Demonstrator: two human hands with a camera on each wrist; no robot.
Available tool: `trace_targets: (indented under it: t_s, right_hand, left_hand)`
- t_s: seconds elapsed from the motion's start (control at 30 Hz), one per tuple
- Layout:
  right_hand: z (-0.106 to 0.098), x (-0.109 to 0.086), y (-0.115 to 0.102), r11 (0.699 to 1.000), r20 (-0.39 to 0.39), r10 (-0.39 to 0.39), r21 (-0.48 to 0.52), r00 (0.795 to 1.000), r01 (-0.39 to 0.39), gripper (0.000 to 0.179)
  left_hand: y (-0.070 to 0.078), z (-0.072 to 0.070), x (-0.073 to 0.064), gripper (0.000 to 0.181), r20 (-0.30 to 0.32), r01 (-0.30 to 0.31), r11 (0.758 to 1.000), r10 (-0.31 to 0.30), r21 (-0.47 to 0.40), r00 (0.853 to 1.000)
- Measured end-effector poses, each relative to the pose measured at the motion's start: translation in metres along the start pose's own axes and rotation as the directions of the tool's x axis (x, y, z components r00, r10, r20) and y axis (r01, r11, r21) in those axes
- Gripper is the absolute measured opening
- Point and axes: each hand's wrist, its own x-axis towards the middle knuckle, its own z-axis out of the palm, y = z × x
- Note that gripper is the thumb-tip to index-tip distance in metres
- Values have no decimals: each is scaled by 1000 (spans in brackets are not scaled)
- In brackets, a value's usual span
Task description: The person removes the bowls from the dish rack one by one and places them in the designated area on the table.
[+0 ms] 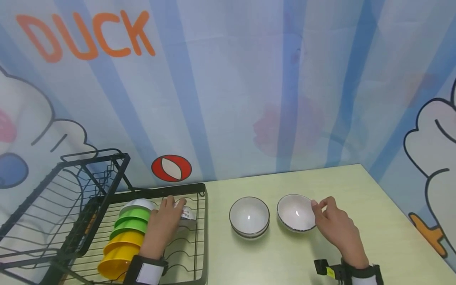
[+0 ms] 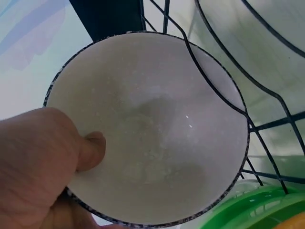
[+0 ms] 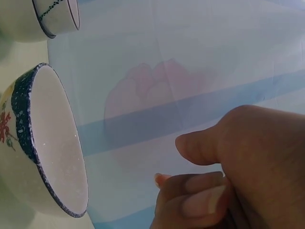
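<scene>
The left hand pinches a white bowl with a dark speckled rim, thumb inside the wall and fingers behind it, a hold that seems chosen to steer the bowl by its edge among the wires. That bowl stands on its side within the right part of the black dish rack, one wire crossing its open face, which probably helps keep it on edge; the head view hides much of it behind the fingers, so I can't tell whether its weight rests on the rack. The right hand holds nothing: thumb and fingers are loosely bent with a narrow gap between them, just beside a single white bowl that sits mouth up on the tabletop. Next to it, a pair of nested bowls also faces up, likely stacked to save room. In the rack, left of the left hand, a close row runs from another white bowl through green bowls to yellow bowls, and this row leaves little space on that side. The rack's raised tier rises beyond the row, and a printed cloth closes off the back.
</scene>
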Motion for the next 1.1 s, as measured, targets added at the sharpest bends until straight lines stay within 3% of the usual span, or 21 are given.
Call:
trace_targets:
  t_s: [0.3,0.47,0.77,1.1]
  right_hand:
    - [2,-2,-1,1000,11,-1,1,1000,1,56]
    - [4,-4,-2,1000,3,-8,1,1000,8,58]
    - [4,-4,-8,999,-23,-52,8,998,53,56]
    - [11,-6,-24,994,-31,-103,37,994,104,49]
  left_hand:
    - [-2,-2,-6,45,-59,64,998,-64,1,996]
    - [-2,-11,-8,51,-100,72,997,-73,-16,992]
    - [5,-34,-13,64,-55,76,996,-78,-39,995]
    - [17,-65,-26,72,28,151,982,-148,-117,989]
